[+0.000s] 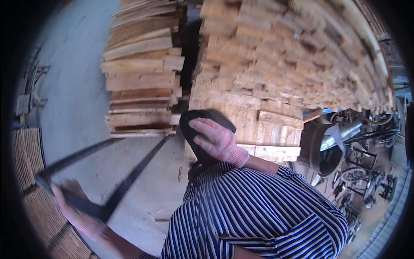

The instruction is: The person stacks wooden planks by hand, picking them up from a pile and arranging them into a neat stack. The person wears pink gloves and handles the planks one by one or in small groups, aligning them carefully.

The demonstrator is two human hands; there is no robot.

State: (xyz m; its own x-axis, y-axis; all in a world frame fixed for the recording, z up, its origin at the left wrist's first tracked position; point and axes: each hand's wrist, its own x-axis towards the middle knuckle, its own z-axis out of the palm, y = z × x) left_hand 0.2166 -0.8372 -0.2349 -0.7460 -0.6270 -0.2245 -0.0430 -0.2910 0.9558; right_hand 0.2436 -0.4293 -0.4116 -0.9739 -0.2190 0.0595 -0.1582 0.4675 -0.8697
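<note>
Seemingly mid-haul, the blurred left hand has its fingers wrapped around the dark metal frame, low at the left above the concrete floor. The gloved right hand lies loosely spread on a dark rounded cap before the plank stacks. Shifting the frame would likely call for both hands.

At twelve o'clock we see pale tan stacked planks. At six o'clock our shirt is navy with white stripes. At centre our right hand wears a pink-and-white knitted glove against a black cap.
</note>
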